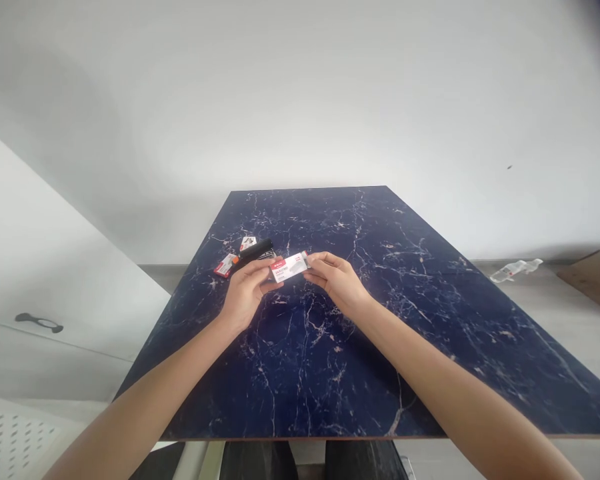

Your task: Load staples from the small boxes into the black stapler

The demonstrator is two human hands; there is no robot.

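Note:
Between both hands, a small red-and-white printed box [290,268] is held up over the dark blue marbled table [325,360]. My left hand [247,290] grips its left end, thumb on top and fingers beneath. My right hand [337,277] pinches the right end between thumb and fingers. The print on the box is too small to read. Just behind my left hand lies a black stapler-like object [255,252] with an orange part, partly hidden by that hand. Beside it are another red-and-white box [225,265] and a white box with a dark picture [249,243].
A white wall [310,93] rises behind the table. At left stands a white cabinet with a dark handle [39,323]. Clear crumpled plastic [516,269] and a brown cardboard piece [593,280] lie on the floor at right. A perforated white surface [17,437] is at lower left.

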